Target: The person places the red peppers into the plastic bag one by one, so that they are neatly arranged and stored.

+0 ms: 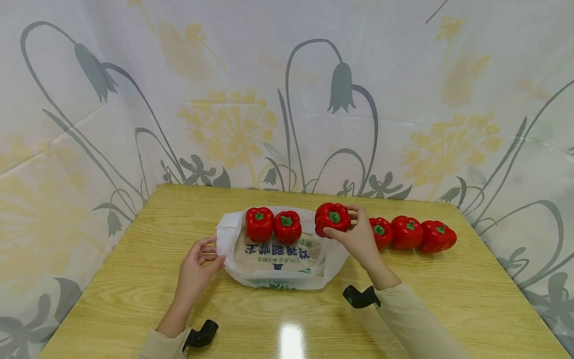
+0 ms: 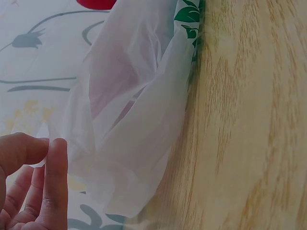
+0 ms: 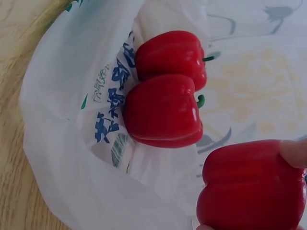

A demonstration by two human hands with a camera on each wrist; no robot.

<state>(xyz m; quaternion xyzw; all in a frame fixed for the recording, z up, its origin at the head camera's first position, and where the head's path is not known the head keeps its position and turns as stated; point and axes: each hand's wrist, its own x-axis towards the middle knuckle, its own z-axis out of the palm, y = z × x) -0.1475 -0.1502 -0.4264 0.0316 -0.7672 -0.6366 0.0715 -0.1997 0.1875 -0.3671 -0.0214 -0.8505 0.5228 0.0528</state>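
Observation:
A white plastic bag with blue printing lies open on the table. Two red bell peppers stand side by side in it, toward its back left. My left hand pinches the bag's left edge between thumb and forefinger, as the left wrist view shows at the thin white film. Over the bag's right side, my right hand grips a third red bell pepper, its green stem turned toward the head camera. In the right wrist view this held pepper is beside the two bagged ones.
To the right of the bag, three more red bell peppers lie in a row on the wooden table, the nearest one partly behind my right hand. A flower-patterned cloth hangs behind the table and along its sides.

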